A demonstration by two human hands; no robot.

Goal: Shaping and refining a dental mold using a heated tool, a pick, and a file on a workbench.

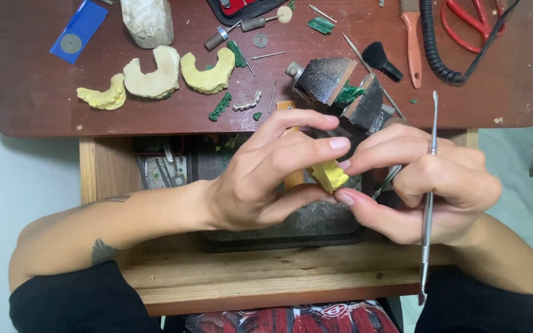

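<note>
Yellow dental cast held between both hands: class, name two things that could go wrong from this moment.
1. The yellow cast piece is pinched only by fingertips of the left hand and right hand above an open drawer; it might slip and chip.
2. The right hand also holds a long metal carving tool, whose tip could jab a finger or scratch the cast.

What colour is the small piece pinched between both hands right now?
Yellow. The small piece shows best in the head view, pinched between left hand and right hand.

A flat blue rectangular packet holding a grey disc lies at the desk's far-left corner.
</note>
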